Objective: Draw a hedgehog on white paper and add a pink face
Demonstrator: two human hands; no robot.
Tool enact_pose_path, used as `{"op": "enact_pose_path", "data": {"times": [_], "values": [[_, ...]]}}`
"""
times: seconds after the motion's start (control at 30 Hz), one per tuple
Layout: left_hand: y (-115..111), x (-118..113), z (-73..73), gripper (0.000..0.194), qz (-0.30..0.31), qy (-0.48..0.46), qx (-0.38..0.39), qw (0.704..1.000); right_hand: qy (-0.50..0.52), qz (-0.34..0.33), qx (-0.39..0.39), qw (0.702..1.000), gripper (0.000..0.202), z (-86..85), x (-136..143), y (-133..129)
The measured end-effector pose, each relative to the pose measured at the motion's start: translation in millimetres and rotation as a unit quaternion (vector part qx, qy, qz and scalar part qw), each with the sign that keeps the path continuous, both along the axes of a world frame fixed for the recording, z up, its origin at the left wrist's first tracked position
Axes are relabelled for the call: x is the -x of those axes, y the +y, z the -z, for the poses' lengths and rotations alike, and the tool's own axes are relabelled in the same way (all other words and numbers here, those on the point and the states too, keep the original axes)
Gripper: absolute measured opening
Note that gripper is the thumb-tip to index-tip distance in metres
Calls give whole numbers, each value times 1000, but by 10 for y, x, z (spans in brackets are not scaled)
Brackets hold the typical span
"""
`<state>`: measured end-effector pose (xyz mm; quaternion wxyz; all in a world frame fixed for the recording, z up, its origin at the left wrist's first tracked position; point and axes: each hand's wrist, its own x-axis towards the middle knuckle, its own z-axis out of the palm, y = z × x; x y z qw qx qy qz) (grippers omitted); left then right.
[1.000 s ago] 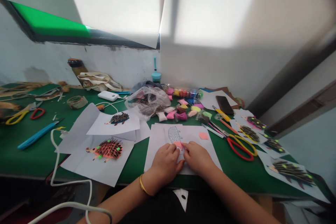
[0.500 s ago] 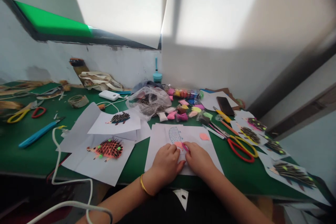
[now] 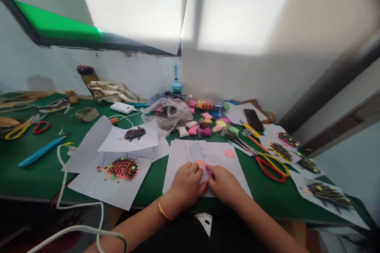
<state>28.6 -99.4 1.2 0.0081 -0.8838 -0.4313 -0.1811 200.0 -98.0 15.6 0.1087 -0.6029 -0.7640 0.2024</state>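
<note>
A sheet of white paper [image 3: 178, 158] lies in front of me with a blue-dotted animal outline [image 3: 196, 152] drawn on it. A flat patch of salmon-pink clay [image 3: 201, 163] covers the outline's lower end. My left hand [image 3: 188, 182] rests on the sheet with curled fingers beside this patch; what its fingertips hold, if anything, is hidden. In my right hand [image 3: 222, 182] is a thin pink modelling tool [image 3: 207, 169], its tip at the patch's right edge. A separate lump of pink clay [image 3: 229, 153] sits at the sheet's upper right.
Small clay packets [image 3: 204, 131] and a clear plastic bag [image 3: 168, 116] lie behind the sheet. To the right are red-and-yellow scissors [image 3: 271, 166], a phone [image 3: 253, 119] and several hedgehog pictures [image 3: 326, 195]. On the left are a pink hedgehog picture [image 3: 121, 168], a blue cutter [image 3: 41, 152] and a white cable [image 3: 61, 184].
The pink tool in my right hand has tilted more upright and moved slightly left and down along the clay's edge. My left hand stays in nearly the same place.
</note>
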Motion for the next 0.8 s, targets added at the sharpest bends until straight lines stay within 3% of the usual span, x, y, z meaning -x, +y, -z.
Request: {"op": "enact_pose_path", "data": {"times": [0.8], "values": [[-9,-1,-29,19,-5,11,26,1000,31,8,19,999,43,-35,-70,-129]]}}
